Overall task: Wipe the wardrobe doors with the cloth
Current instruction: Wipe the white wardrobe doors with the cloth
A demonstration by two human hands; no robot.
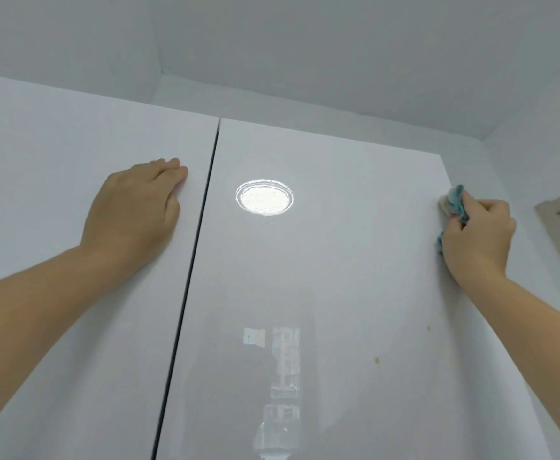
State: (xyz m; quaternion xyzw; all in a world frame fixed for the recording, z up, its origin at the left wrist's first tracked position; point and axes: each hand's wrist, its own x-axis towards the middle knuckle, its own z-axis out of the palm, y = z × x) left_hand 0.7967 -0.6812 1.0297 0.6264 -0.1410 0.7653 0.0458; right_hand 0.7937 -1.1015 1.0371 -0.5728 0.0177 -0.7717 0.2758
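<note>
At three o'clock on the right door (321,260), the cloth (453,201) is gripped by the right hand (479,235), fingers (491,207) curled round it; its teal folds are shown at eleven o'clock of the knuckles, against the door's edge. At nine o'clock, the left door (56,194) is pressed by the left hand (132,210), fingers straight and together.

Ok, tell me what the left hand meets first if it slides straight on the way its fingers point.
The left hand, flat on the left door, points its fingers up and right. Sliding on, it would first meet the dark gap between the doors near their top, then likely the right door.
</note>
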